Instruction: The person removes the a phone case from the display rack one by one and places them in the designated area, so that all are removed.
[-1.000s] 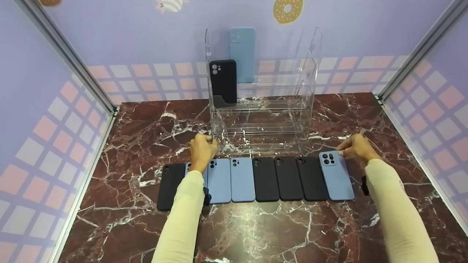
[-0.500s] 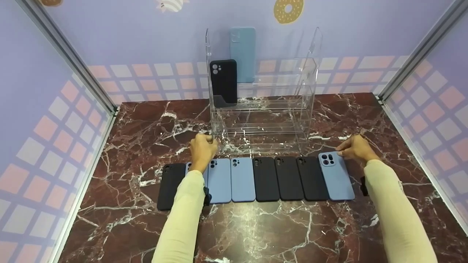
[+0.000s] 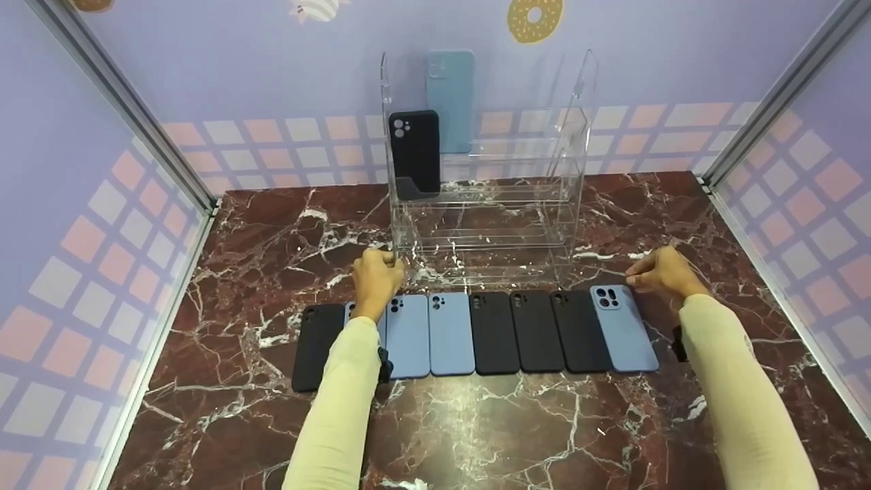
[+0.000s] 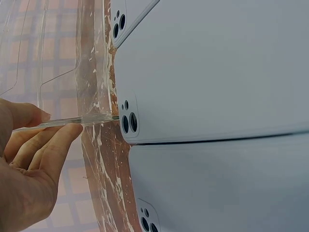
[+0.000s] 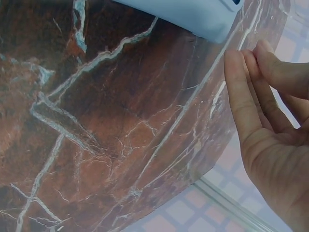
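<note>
Pinched between my left thumb and fingers [image 3: 376, 279] is the side panel of a clear acrylic stand [image 4: 63, 122], at its lower front corner. My right hand [image 3: 665, 275] hovers just off the top corner of a blue phone case [image 3: 626, 333]. Its thumb and fingertips come together with nothing between them, as the right wrist view also shows. That case ends a row of phone cases on the table: black ones [image 3: 537, 340] beside it, then blue ones [image 3: 451, 340], then a black one [image 3: 316, 354] at the left. My left forearm partly hides one blue case.
A black phone case [image 3: 416, 153] leans in a tier of the stand, at its left. Behind it, higher up, stands a light blue case [image 3: 454, 102]. Panelled walls [image 3: 680, 75] close in the marbled table [image 3: 517, 435] at the back and both sides.
My right fingers have let go of the top corner of the blue case at the right end, which has settled slightly lower. The left hand keeps its hold on the stand.
</note>
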A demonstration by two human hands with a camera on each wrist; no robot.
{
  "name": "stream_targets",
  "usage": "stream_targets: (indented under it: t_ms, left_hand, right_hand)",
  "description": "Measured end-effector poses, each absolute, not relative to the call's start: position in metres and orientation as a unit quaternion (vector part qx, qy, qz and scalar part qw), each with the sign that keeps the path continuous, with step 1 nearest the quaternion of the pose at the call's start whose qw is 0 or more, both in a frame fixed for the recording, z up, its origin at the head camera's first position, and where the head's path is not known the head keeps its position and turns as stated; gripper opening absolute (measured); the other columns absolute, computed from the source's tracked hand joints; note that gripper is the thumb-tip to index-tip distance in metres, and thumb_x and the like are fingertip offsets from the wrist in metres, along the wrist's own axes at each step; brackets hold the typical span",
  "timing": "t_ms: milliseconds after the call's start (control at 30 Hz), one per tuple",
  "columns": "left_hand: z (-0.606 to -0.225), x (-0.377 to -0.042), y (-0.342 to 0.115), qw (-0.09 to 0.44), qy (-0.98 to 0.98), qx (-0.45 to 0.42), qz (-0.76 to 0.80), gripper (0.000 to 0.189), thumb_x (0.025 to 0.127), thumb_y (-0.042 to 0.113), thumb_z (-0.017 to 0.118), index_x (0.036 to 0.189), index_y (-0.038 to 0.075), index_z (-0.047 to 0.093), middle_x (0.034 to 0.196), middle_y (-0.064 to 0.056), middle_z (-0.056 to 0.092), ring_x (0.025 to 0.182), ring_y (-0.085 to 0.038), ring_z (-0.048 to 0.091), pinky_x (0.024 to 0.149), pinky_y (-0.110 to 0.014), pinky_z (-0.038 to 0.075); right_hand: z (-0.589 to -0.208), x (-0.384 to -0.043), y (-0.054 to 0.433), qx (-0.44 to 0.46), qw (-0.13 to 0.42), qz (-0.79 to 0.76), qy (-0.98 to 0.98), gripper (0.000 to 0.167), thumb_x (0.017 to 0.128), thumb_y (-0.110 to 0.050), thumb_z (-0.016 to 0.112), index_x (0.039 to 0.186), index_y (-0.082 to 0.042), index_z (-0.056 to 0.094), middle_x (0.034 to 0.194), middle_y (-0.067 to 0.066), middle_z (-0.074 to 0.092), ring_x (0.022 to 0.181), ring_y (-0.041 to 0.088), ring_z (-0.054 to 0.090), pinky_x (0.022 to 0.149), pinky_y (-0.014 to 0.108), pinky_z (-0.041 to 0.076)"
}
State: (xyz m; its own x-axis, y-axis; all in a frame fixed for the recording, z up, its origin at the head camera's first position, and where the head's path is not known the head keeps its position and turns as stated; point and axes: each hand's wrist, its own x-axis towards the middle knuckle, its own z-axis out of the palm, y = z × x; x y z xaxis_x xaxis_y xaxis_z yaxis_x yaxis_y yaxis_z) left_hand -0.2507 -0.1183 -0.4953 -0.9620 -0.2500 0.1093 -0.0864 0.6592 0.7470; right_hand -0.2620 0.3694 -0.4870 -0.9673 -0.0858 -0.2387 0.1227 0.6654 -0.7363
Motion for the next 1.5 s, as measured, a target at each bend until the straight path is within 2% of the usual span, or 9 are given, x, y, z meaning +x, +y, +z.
stream_targets:
  t_ms: [167,300,467,633,867,1033,1200,1367,1500]
  left_hand:
    - [-0.497,-0.251,-0.119,0.106,-0.905,0.096,-0.400,0.012,0.088,0.009,0.072,0.091,0.005,0.082,0.089,-0.011,0.078,0.087,-0.034,0.073,0.084,-0.049,0.054]
    - [-0.498,-0.250,-0.120,0.115,-0.907,0.096,-0.394,0.012,0.087,0.009,0.071,0.086,0.006,0.082,0.085,-0.010,0.077,0.084,-0.033,0.073,0.082,-0.050,0.054]
    - [-0.498,-0.250,-0.121,0.104,-0.908,0.100,-0.393,0.013,0.087,0.010,0.069,0.086,0.007,0.082,0.085,-0.008,0.077,0.084,-0.033,0.072,0.083,-0.049,0.053]
    - [-0.497,-0.251,-0.122,0.102,-0.907,0.101,-0.395,0.013,0.087,0.010,0.070,0.089,0.008,0.083,0.087,-0.008,0.078,0.084,-0.032,0.073,0.083,-0.048,0.054]
    - [-0.497,-0.250,-0.123,0.105,-0.908,0.099,-0.392,0.013,0.087,0.010,0.070,0.082,0.006,0.081,0.084,-0.008,0.077,0.080,-0.032,0.071,0.081,-0.050,0.053]
    - [-0.496,-0.250,-0.122,0.100,-0.908,0.101,-0.393,0.013,0.088,0.011,0.070,0.080,0.007,0.081,0.082,-0.007,0.077,0.078,-0.030,0.069,0.080,-0.048,0.053]
    - [-0.495,-0.251,-0.120,0.098,-0.906,0.098,-0.400,0.012,0.089,0.010,0.071,0.092,0.007,0.082,0.088,-0.009,0.078,0.083,-0.030,0.072,0.083,-0.048,0.054]
    - [-0.496,-0.251,-0.119,0.107,-0.904,0.093,-0.404,0.011,0.089,0.009,0.072,0.092,0.005,0.082,0.088,-0.010,0.077,0.082,-0.031,0.072,0.083,-0.048,0.054]
    - [-0.497,-0.251,-0.118,0.108,-0.903,0.093,-0.405,0.011,0.089,0.009,0.073,0.092,0.005,0.082,0.088,-0.011,0.077,0.082,-0.031,0.072,0.083,-0.049,0.054]
  right_hand:
    - [-0.484,-0.264,0.366,-0.004,0.127,-0.395,0.910,0.023,0.090,0.002,0.073,0.105,0.019,0.068,0.106,0.033,0.069,0.085,0.035,0.074,0.073,0.038,0.060]
    - [-0.479,-0.263,0.357,-0.017,0.114,-0.390,0.913,0.023,0.090,0.000,0.074,0.105,0.016,0.070,0.100,0.029,0.072,0.083,0.034,0.075,0.071,0.041,0.060]
    - [-0.470,-0.257,0.339,-0.058,0.100,-0.367,0.923,0.019,0.090,-0.002,0.074,0.102,0.011,0.073,0.097,0.026,0.074,0.080,0.029,0.073,0.065,0.032,0.059]
    - [-0.454,-0.252,0.314,-0.094,0.112,-0.332,0.932,0.018,0.089,-0.006,0.076,0.101,0.008,0.075,0.095,0.021,0.075,0.080,0.029,0.073,0.063,0.025,0.053]
    - [-0.427,-0.247,0.272,-0.157,0.128,-0.301,0.932,0.013,0.087,-0.006,0.079,0.097,0.003,0.077,0.092,0.017,0.076,0.072,0.021,0.070,0.066,0.034,0.056]
    - [-0.403,-0.247,0.237,-0.180,0.136,-0.298,0.927,0.013,0.086,-0.004,0.079,0.097,0.001,0.076,0.089,0.014,0.076,0.066,0.018,0.069,0.062,0.033,0.058]
    - [-0.378,-0.254,0.199,-0.200,0.126,-0.281,0.930,0.018,0.087,-0.005,0.078,0.105,-0.001,0.075,0.098,0.015,0.075,0.075,0.023,0.071,0.069,0.035,0.059]
    - [-0.356,-0.263,0.161,-0.216,0.096,-0.293,0.926,0.029,0.086,-0.004,0.078,0.114,-0.001,0.072,0.111,0.016,0.073,0.092,0.027,0.071,0.083,0.038,0.058]
    - [-0.346,-0.271,0.134,-0.225,0.059,-0.318,0.919,0.035,0.086,-0.004,0.078,0.119,0.000,0.069,0.117,0.017,0.071,0.100,0.028,0.070,0.089,0.037,0.056]
